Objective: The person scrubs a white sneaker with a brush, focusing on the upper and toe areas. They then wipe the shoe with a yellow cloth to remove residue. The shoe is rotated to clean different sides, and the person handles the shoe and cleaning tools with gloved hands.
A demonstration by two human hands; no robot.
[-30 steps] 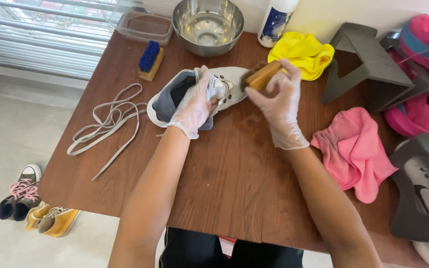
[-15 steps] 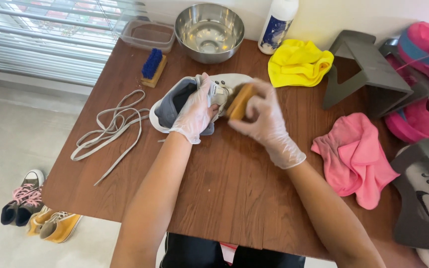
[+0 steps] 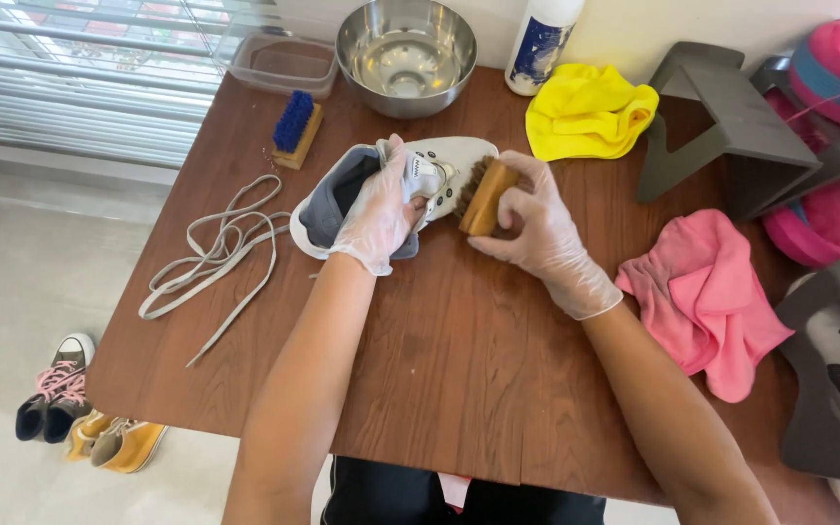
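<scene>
Brushing a shoe on the table.

The left hand [image 3: 381,209] is gripping the white shoe [image 3: 439,160], which is lying near the far middle of the table [image 3: 439,389], its laces [image 3: 211,258] out beside it. The right hand [image 3: 537,228] is clenching a wooden brush [image 3: 483,194], bristles touching the shoe's side. Judging by this, short firm strokes with the shoe pinned steady would be cleaning best, keeping bristles flat against the upper.

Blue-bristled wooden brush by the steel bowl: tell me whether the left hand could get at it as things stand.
Probably yes. The blue-bristled wooden brush lies in the open on the brown wooden table, just beyond the left hand, but that hand grips the white sneaker.
</scene>
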